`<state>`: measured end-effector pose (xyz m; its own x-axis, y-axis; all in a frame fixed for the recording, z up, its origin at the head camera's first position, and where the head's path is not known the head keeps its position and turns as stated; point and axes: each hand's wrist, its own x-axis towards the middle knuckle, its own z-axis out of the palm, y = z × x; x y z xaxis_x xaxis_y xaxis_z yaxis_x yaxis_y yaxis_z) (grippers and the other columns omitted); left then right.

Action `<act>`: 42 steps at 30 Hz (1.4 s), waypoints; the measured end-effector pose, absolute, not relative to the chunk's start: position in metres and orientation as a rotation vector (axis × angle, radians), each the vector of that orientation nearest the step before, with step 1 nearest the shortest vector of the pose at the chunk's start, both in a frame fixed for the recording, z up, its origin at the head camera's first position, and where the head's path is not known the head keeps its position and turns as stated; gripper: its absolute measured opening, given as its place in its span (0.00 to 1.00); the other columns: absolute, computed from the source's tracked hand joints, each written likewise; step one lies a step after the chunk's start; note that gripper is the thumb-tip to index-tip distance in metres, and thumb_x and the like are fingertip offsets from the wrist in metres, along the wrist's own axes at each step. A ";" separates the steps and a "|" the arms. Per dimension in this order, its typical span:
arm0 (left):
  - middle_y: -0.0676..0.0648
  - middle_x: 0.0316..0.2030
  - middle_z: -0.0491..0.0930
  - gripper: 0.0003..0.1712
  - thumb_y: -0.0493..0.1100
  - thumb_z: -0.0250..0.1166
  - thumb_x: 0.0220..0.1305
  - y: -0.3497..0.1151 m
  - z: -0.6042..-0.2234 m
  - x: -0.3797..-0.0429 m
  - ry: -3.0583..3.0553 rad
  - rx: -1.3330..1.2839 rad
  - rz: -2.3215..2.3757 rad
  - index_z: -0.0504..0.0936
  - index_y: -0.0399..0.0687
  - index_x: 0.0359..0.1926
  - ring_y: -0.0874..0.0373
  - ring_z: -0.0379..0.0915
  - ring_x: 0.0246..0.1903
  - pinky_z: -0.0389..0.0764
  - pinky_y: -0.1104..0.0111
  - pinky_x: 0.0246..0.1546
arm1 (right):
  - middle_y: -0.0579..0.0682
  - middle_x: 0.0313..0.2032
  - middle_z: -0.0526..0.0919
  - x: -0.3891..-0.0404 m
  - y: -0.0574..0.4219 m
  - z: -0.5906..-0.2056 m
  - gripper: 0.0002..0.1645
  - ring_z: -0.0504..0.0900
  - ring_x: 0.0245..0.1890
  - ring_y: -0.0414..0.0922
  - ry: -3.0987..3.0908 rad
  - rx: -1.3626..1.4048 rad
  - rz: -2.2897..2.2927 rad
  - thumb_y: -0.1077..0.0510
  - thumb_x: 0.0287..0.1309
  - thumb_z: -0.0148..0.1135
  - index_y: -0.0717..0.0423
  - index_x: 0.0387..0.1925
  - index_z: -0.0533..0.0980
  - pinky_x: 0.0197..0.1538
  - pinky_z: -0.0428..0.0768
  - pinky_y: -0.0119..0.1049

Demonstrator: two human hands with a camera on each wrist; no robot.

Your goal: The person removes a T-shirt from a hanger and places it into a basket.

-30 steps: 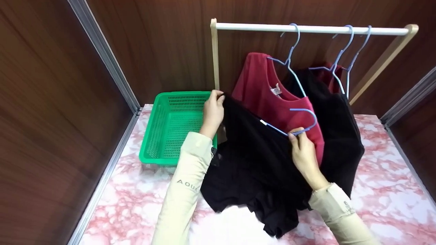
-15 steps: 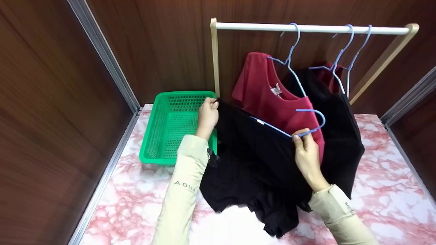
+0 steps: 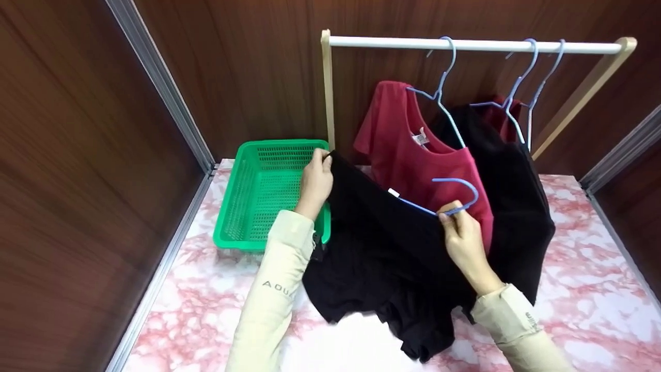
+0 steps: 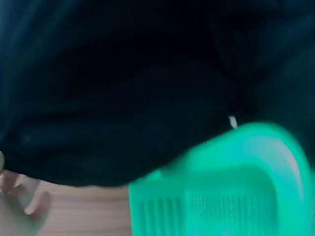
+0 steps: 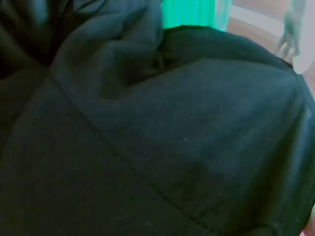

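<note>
Finding: black garment [image 3: 382,243] and blue hanger [image 3: 417,206], both in hand.
My left hand [image 3: 316,178] pinches the garment's upper corner, just beside the green basket [image 3: 221,222]; my right hand [image 3: 463,237] pinches the hanger at its hook's base. The garment slopes between them over the marbled tabletop [image 3: 196,289], before a red shirt [image 3: 395,129] hanging from the white rail [image 3: 382,42].

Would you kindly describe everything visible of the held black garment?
The black garment is plain, soft-looking cloth with a seam and a white tag at its upper edge. It slants; the left hand pinches one corner, the right hand holds the blue hanger running behind that edge. Its lower end is lost in dark folds.
</note>
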<state>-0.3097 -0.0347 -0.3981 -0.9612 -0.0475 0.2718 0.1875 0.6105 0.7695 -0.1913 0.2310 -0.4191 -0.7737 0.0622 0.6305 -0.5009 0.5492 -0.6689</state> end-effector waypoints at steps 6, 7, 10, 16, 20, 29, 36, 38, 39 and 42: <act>0.44 0.47 0.83 0.13 0.46 0.48 0.72 -0.037 -0.404 -0.310 -2.532 -0.041 -1.308 0.74 0.49 0.50 0.47 0.77 0.35 0.73 0.60 0.32 | 0.37 0.27 0.75 -0.190 0.230 -0.417 0.03 0.70 0.31 0.24 -2.119 0.277 1.300 0.73 0.58 0.53 0.70 0.30 0.74 0.40 0.66 0.17; 0.44 0.47 0.84 0.13 0.46 0.48 0.72 -0.037 -0.406 -0.311 -2.519 -0.036 -1.285 0.74 0.49 0.50 0.47 0.79 0.36 0.74 0.59 0.33 | 0.34 0.27 0.75 -0.190 0.230 -0.416 0.03 0.70 0.31 0.25 -2.106 0.248 1.334 0.73 0.58 0.53 0.70 0.30 0.73 0.39 0.66 0.17; 0.42 0.44 0.84 0.12 0.44 0.48 0.72 -0.036 -0.411 -0.310 -2.503 -0.036 -1.287 0.74 0.47 0.49 0.45 0.78 0.36 0.75 0.56 0.35 | 0.30 0.26 0.73 -0.193 0.228 -0.412 0.04 0.70 0.30 0.27 -2.045 0.156 1.460 0.72 0.59 0.52 0.72 0.31 0.72 0.39 0.66 0.19; 0.37 0.42 0.82 0.14 0.42 0.49 0.72 -0.031 -0.416 -0.305 -2.513 -0.021 -1.435 0.74 0.39 0.50 0.47 0.76 0.39 0.76 0.59 0.43 | 0.34 0.25 0.70 -0.202 0.221 -0.406 0.05 0.69 0.31 0.30 -1.923 0.018 1.600 0.73 0.61 0.49 0.75 0.32 0.69 0.40 0.66 0.21; 0.37 0.42 0.78 0.14 0.41 0.47 0.72 -0.020 -0.415 -0.297 -2.411 0.037 -1.704 0.71 0.36 0.50 0.51 0.70 0.39 0.73 0.63 0.44 | 0.33 0.26 0.71 -0.208 0.211 -0.404 0.05 0.70 0.32 0.28 -1.936 -0.074 1.543 0.71 0.62 0.50 0.73 0.34 0.71 0.42 0.67 0.21; 0.49 0.51 0.65 0.06 0.39 0.48 0.71 0.009 -0.441 -0.278 -1.717 0.164 -2.747 0.68 0.42 0.43 0.60 0.58 0.56 0.56 0.66 0.68 | 0.61 0.34 0.78 -0.227 0.183 -0.397 0.08 0.70 0.33 0.24 -1.981 -0.099 1.446 0.67 0.64 0.50 0.69 0.40 0.74 0.46 0.68 0.23; 0.55 0.35 0.78 0.28 0.29 0.45 0.67 0.029 -0.453 -0.241 -1.764 0.326 -3.168 0.59 0.42 0.67 0.69 0.74 0.28 0.77 0.78 0.35 | 0.65 0.35 0.78 -0.241 0.166 -0.388 0.08 0.70 0.31 0.23 -1.978 -0.112 1.463 0.67 0.64 0.51 0.69 0.40 0.74 0.45 0.69 0.24; 0.57 0.34 0.78 0.34 0.29 0.45 0.68 0.030 -0.457 -0.232 -1.846 0.244 -3.232 0.50 0.48 0.73 0.70 0.73 0.26 0.75 0.80 0.30 | 0.64 0.35 0.79 -0.243 0.162 -0.384 0.08 0.70 0.31 0.23 -1.980 -0.122 1.471 0.67 0.64 0.51 0.68 0.40 0.74 0.46 0.69 0.24; 0.58 0.33 0.77 0.35 0.30 0.45 0.69 0.031 -0.457 -0.226 -1.884 0.210 -3.257 0.47 0.49 0.73 0.70 0.73 0.26 0.75 0.80 0.30 | 0.63 0.36 0.79 -0.244 0.160 -0.382 0.08 0.71 0.31 0.24 -1.980 -0.130 1.479 0.67 0.64 0.51 0.68 0.40 0.74 0.46 0.69 0.24; 0.58 0.33 0.77 0.35 0.34 0.47 0.71 0.031 -0.464 -0.218 -2.015 0.074 -3.277 0.46 0.51 0.74 0.68 0.74 0.30 0.76 0.76 0.34 | 0.62 0.37 0.78 -0.247 0.155 -0.378 0.08 0.73 0.32 0.28 -1.959 -0.137 1.537 0.67 0.64 0.50 0.68 0.40 0.73 0.46 0.70 0.25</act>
